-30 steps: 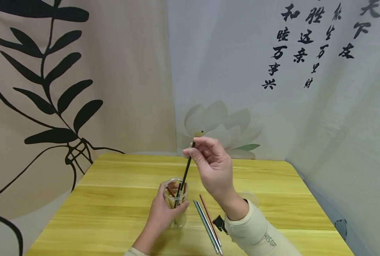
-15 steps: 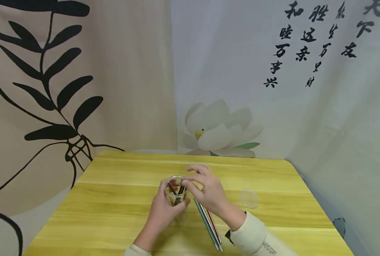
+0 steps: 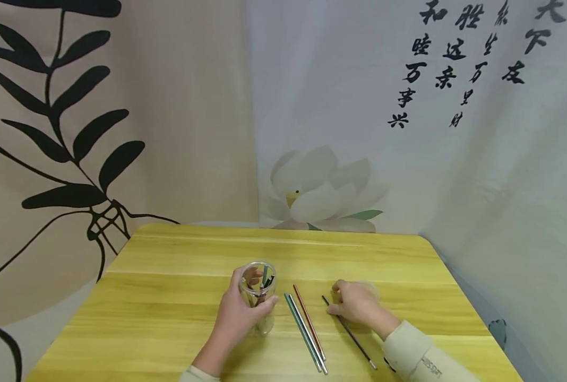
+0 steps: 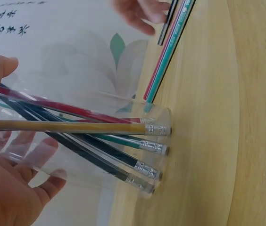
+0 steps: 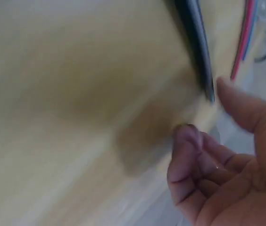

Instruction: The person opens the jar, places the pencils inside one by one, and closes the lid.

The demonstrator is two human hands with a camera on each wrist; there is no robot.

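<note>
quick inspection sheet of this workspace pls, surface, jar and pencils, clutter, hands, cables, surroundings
surface: yellowish wood-grain table
job's things: clear jar holding several pencils, including a yellow pencil; on the table, a green pencil and red pencil in a group, and a dark pencil lying apart
clutter: clear disc, partly hidden; small black item, mostly hidden by the sleeve
hands: left hand grips the jar; right hand beside the dark pencil, apparently not gripping it
cables: nothing seen
surroundings: backdrop printed with a plant, a flower and black characters
</note>
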